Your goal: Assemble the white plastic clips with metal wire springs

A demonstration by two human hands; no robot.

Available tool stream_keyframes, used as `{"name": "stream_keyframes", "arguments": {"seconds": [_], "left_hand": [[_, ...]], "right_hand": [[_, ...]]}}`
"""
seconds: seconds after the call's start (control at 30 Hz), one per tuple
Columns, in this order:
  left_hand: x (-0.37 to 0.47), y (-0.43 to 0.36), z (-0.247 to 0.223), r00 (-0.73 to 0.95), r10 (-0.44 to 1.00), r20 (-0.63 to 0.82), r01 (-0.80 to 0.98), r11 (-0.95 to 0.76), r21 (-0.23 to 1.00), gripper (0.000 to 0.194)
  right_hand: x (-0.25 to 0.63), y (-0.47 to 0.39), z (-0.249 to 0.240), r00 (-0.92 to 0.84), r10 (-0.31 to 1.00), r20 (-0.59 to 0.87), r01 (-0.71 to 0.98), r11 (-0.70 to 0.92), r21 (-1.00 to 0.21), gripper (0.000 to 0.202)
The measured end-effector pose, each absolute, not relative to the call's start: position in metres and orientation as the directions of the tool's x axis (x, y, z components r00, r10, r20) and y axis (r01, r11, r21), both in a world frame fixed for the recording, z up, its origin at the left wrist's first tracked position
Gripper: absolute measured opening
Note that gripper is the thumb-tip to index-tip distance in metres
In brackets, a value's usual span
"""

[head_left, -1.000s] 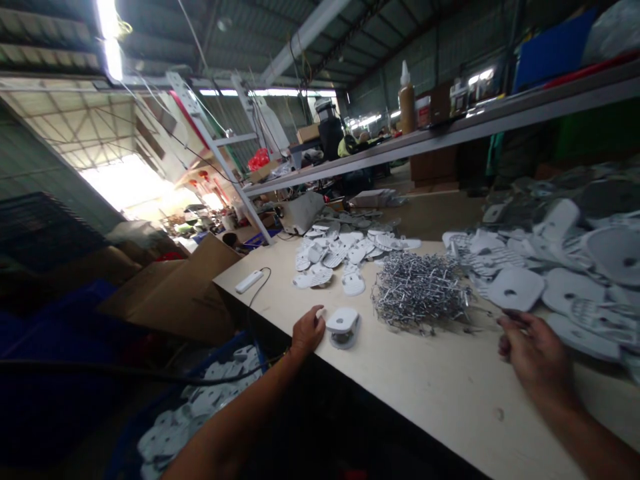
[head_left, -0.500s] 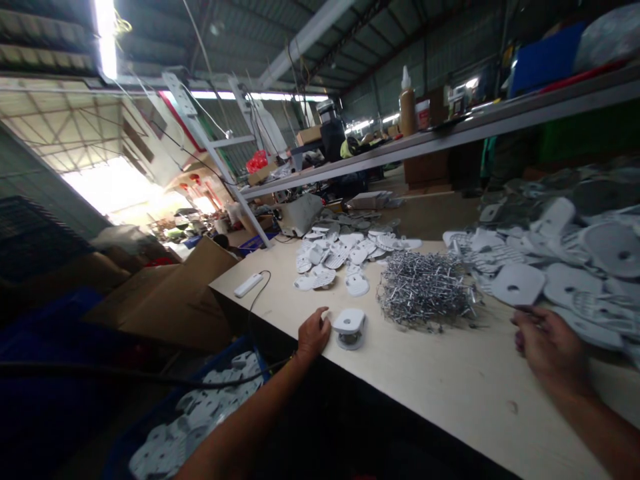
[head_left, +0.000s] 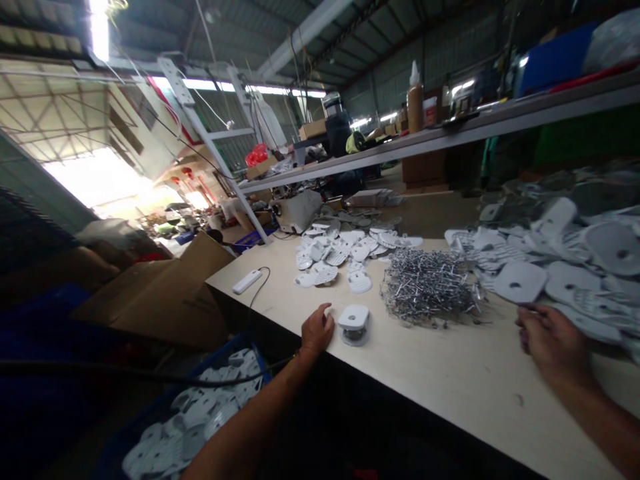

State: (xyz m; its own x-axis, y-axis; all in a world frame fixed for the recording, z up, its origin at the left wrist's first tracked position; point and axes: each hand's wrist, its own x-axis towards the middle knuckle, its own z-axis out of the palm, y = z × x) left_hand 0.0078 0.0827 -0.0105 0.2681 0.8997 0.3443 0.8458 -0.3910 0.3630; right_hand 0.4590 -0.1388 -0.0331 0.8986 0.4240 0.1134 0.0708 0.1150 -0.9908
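My left hand (head_left: 318, 331) rests at the table's near edge, its fingers loosely bent and apart, with nothing visible in them. Just right of it stands a small white two-layer piece (head_left: 355, 317), a plate above a round base with metal showing between; a narrow gap separates it from my fingers. Over on the right, my right hand (head_left: 554, 341) has its fingers curled in. Its fingertips are at the lower edge of a flat white plate with a hole (head_left: 520, 281); whether they grip it is unclear. A heap of thin metal pins (head_left: 429, 287) lies between my hands.
White plastic plates (head_left: 340, 252) are piled at the back, with a larger pile (head_left: 590, 267) at the right. A white power strip (head_left: 247, 281) with a cable lies left. Below, a blue crate (head_left: 257, 353) holds white parts. A shelf (head_left: 390, 150) crosses behind the table.
The camera view has shifted slightly, so the left hand and the white two-layer piece appear a little further right. My right hand stays by the same plate, its fingers still curled.
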Motion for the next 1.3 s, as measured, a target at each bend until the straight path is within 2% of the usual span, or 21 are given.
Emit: {"name": "stream_keyframes", "arguments": {"seconds": [0.33,0.6,0.8,0.93,1.03,1.1,1.13,1.2,1.27,1.3], "left_hand": [[0.008,0.082,-0.009,0.254,0.898,0.36,0.826,-0.395,0.402,0.04],[0.007,0.084,-0.019,0.171,0.885,0.432,0.711,-0.415,0.568,0.043],[0.001,0.066,-0.035,0.103,0.845,0.525,0.582,-0.48,0.657,0.039],[-0.01,0.05,-0.046,0.108,0.76,0.64,0.465,-0.608,0.643,0.033],[-0.016,0.04,-0.053,0.146,0.705,0.694,0.412,-0.681,0.605,0.033],[-0.017,0.037,-0.056,0.165,0.697,0.697,0.426,-0.688,0.587,0.034],[-0.017,0.036,-0.057,0.167,0.694,0.701,0.437,-0.689,0.578,0.034],[-0.015,0.036,-0.059,0.162,0.682,0.713,0.445,-0.695,0.564,0.034],[-0.014,0.037,-0.06,0.155,0.665,0.73,0.434,-0.71,0.555,0.034],[-0.015,0.037,-0.06,0.155,0.659,0.736,0.426,-0.717,0.552,0.034]], "right_hand": [[0.453,-0.143,-0.025,0.904,0.415,0.106,0.057,0.128,-0.99,0.046],[0.446,-0.141,-0.016,0.905,0.388,0.175,0.185,0.012,-0.983,0.056],[0.445,-0.141,-0.012,0.893,0.395,0.218,0.275,-0.094,-0.957,0.055],[0.437,-0.139,0.003,0.874,0.408,0.264,0.351,-0.155,-0.923,0.05],[0.415,-0.131,0.027,0.812,0.473,0.342,0.453,-0.142,-0.88,0.045],[0.395,-0.122,0.047,0.695,0.564,0.447,0.598,-0.108,-0.794,0.041],[0.384,-0.116,0.058,0.586,0.626,0.514,0.705,-0.081,-0.705,0.038],[0.363,-0.102,0.077,0.3,0.748,0.592,0.892,0.0,-0.452,0.031],[0.347,-0.085,0.092,0.039,0.818,0.573,0.973,0.101,-0.209,0.029],[0.341,-0.075,0.096,-0.054,0.839,0.541,0.982,0.144,-0.125,0.03]]}}
